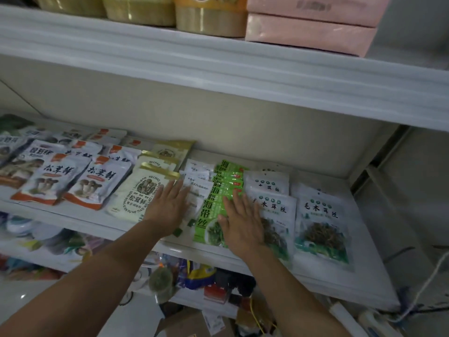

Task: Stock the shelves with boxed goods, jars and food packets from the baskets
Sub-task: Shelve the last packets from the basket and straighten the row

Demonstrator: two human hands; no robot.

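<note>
Both forearms are being held out from the bottom edge of the head view, and the left hand [167, 210] and right hand [243, 224] are being laid flat on goods on the middle shelf [366, 259]. Nothing is being gripped. The left fingers [175, 190] are being held straight and slightly fanned, the right fingers [237, 203] straight and nearly together.

A row of white packets [196, 188] is being pressed under the left fingers. Just left of them a cream matsutake pouch [141, 193] with a gold top is being touched by the edge of that hand. Between the two sets of fingers, an overlapping row of green kelp-shred packets [209, 215] is being partly covered by the right thumb. Wood-ear shred packets [320, 222] are being displayed under and to the right of the right fingers. Well left of the left fingers, orange-and-white matsutake pouches [94, 183] are being shown in rows. Above the fingertips, pink boxes [311, 32] and yellow pouches [211, 20] are being stored on the upper shelf. Below the wrists, mixed goods are being blurred beyond naming.

Stocking of this shelf is being judged as nearly done: the rows are full and seemingly being squared up, with bare board only to the far right. No basket is being shown, so what is left cannot be told.
</note>
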